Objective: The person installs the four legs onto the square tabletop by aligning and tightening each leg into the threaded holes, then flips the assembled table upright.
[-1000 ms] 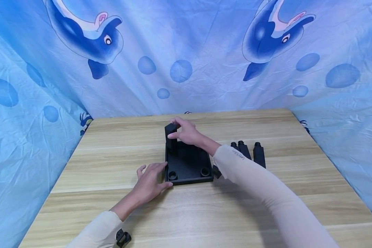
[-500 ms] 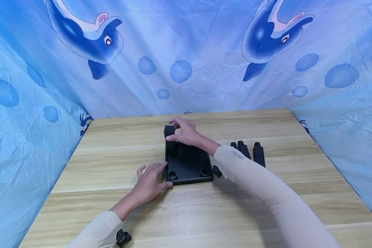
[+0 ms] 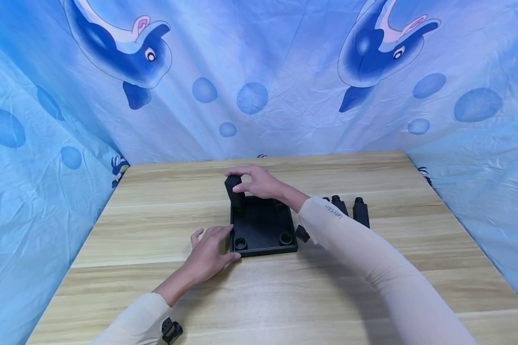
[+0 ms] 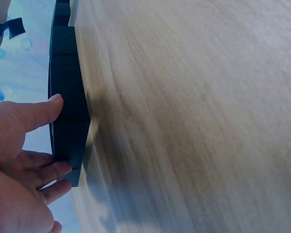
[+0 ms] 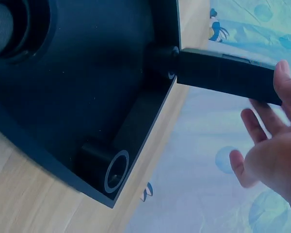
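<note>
A black square base with a raised rim and round corner sockets lies on the table. My left hand holds its near left corner, thumb on the front side and fingertips on the left side; the left wrist view shows the thumb against the wall. Over the far left socket stands a black square-sided leg, tilted a little left. My right hand grips the leg's top between thumb and fingers. In the right wrist view, the leg meets the socket with its lower end; another socket has an open bore.
More black legs with threaded ends lie to the right, one apart from another leg, partly under the right sleeve. Near sockets are open. A blue dolphin-print cloth stands behind the wooden table.
The right hand's fingers have shifted left over the leg's top, and the leg has turned and leans slightly more to the left. The left hand and the base have stayed put.
</note>
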Available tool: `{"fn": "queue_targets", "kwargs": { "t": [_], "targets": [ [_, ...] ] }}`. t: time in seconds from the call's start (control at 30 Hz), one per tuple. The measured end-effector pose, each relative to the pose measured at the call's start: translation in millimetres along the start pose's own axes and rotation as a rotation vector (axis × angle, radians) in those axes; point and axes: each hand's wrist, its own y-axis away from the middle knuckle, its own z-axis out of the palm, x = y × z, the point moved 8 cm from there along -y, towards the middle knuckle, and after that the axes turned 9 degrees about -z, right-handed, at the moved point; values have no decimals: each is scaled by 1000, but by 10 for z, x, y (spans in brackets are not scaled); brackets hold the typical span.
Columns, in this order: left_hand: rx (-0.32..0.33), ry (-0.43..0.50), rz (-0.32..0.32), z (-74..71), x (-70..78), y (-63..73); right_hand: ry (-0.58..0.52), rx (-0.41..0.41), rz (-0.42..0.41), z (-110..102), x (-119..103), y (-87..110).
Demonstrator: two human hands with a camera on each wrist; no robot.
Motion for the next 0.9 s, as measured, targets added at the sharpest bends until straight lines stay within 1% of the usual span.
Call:
{"fn": "queue_targets", "kwargs": {
  "t": [0.13,0.23,0.37,0.47,0.6,0.8,0.9],
  "targets": [
    [-5,6,-1,1,3,-1,59,82,8,-36,-2,-8],
    [-9,6,-3,4,4,-1,126,119,22,-47,15,-10],
    [-10,1,-6,5,3,-2,190,130,58,-34,48,-14],
    [-10,-2,-12,3,-1,-2,198,127,76,-23,65,-14],
    [-18,0,-22,4,-5,0,168,90,71,-26,55,0],
    [-24,6,-26,8,-5,3,78,-29,32,-38,-1,0],
    [-20,5,-22,7,-2,2,60,-68,17,-47,-27,-8]
  ]
}}
